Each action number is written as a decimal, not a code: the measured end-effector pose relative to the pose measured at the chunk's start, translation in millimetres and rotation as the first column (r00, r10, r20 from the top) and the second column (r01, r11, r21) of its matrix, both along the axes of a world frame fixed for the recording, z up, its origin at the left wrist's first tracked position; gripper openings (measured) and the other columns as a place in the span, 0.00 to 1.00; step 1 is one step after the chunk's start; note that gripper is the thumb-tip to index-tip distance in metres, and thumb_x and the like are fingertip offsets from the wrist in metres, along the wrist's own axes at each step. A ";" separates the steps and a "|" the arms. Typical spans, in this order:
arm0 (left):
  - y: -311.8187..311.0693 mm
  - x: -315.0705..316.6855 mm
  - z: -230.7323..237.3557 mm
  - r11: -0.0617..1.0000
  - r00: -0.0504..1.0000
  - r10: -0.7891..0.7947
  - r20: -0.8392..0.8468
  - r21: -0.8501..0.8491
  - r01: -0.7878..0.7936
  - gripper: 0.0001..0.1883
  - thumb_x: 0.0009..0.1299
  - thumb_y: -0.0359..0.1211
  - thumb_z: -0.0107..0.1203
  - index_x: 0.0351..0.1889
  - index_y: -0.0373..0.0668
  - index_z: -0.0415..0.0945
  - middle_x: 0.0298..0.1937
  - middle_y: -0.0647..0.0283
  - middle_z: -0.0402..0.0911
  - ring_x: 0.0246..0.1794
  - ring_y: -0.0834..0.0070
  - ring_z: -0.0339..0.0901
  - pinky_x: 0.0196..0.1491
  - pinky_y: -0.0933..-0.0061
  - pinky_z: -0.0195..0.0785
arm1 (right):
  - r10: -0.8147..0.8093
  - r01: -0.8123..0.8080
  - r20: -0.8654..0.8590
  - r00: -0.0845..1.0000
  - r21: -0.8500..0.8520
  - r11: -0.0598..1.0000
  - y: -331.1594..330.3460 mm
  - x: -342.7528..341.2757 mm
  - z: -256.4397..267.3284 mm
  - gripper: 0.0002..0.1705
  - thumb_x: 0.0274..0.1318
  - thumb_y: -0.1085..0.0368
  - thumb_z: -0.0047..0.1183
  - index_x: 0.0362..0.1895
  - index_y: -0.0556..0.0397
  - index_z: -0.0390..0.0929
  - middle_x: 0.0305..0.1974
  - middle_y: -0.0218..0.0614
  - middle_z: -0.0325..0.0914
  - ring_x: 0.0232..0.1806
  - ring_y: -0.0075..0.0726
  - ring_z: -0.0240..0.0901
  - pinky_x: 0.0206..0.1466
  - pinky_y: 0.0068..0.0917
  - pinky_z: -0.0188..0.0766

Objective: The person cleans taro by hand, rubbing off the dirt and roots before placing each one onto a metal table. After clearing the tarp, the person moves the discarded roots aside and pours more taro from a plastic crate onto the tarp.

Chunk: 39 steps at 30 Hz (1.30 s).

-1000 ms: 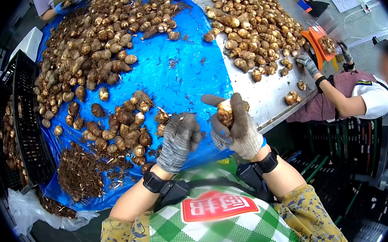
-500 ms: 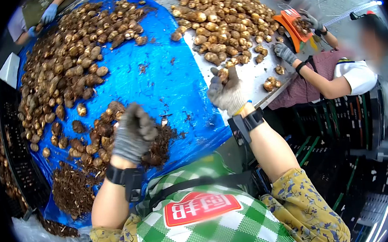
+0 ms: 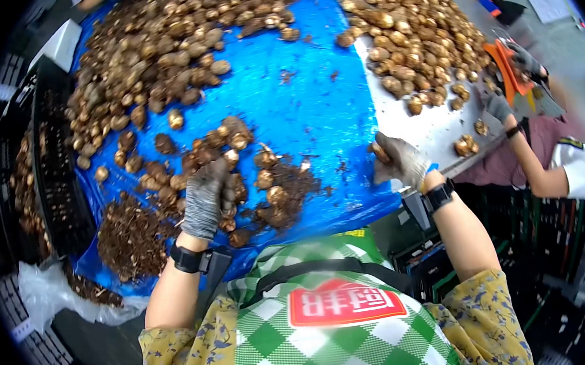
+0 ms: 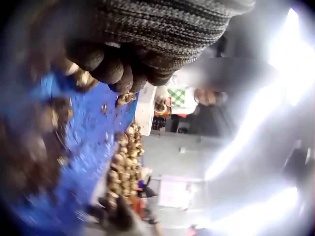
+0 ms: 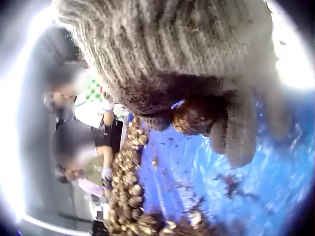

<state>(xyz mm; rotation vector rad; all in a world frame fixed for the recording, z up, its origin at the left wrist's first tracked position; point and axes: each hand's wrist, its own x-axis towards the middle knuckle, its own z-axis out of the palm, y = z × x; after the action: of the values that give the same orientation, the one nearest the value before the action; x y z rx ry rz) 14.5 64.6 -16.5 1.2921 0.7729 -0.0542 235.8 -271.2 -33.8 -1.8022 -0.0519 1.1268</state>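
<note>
My gloved right hand [image 3: 403,159] is over the right edge of the blue sheet [image 3: 315,124]. It grips a small brown taro [image 5: 194,117] between the thumb and curled fingers; in the head view only part of that taro [image 3: 378,152] shows. My gloved left hand [image 3: 206,198] is at a cluster of dirty taros [image 3: 222,143] near the front of the sheet, its fingers curled downward. In the left wrist view the fingertips [image 4: 109,71] come close to a taro [image 4: 84,79]; I cannot tell whether they hold one.
A large heap of rooty taros [image 3: 160,47] covers the back left, and cleaner ones [image 3: 419,36] pile on the metal table [image 3: 407,126]. Root debris [image 3: 132,236] lies front left, beside black crates [image 3: 58,163]. Another person [image 3: 536,152] works at an orange scale [image 3: 507,67].
Both hands were close together in front of the apron, then parted. My left hand went left to the taro cluster; my right swung out toward the metal table, then drew back, holding a taro.
</note>
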 end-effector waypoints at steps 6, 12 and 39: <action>-2.6 -11.7 -23.4 0.885 0.959 -0.267 0.092 0.416 0.207 0.08 0.65 0.30 0.58 0.41 0.38 0.79 0.32 0.61 0.80 0.34 0.76 0.76 0.38 0.73 0.71 | 0.140 0.254 0.715 0.685 -0.415 0.874 -29.6 40.9 -24.4 0.33 0.57 0.52 0.55 0.59 0.61 0.66 0.45 0.50 0.77 0.45 0.55 0.77 0.49 0.42 0.73; -20.5 10.4 -36.4 0.152 0.770 -0.539 -0.341 0.860 0.487 0.17 0.62 0.40 0.58 0.45 0.41 0.78 0.35 0.53 0.79 0.38 0.55 0.77 0.40 0.53 0.69 | 0.193 0.083 0.823 0.535 -0.278 0.957 1.2 14.5 0.7 0.28 0.55 0.58 0.59 0.58 0.55 0.68 0.55 0.50 0.70 0.58 0.50 0.68 0.60 0.38 0.65; -74.4 27.4 32.6 0.984 0.957 0.033 0.289 -0.179 0.020 0.18 0.75 0.41 0.50 0.54 0.36 0.73 0.42 0.63 0.80 0.37 0.83 0.75 0.38 0.80 0.71 | 0.151 -0.302 0.621 0.769 0.145 0.942 101.9 -117.1 80.9 0.33 0.46 0.63 0.66 0.57 0.53 0.70 0.37 0.36 0.77 0.31 0.28 0.73 0.36 0.27 0.72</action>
<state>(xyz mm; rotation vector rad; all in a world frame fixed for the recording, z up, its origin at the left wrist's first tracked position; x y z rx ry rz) 41.9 -9.8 16.2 1.0940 0.5066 0.0689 118.7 -169.3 47.1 -1.8980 -0.7798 0.6186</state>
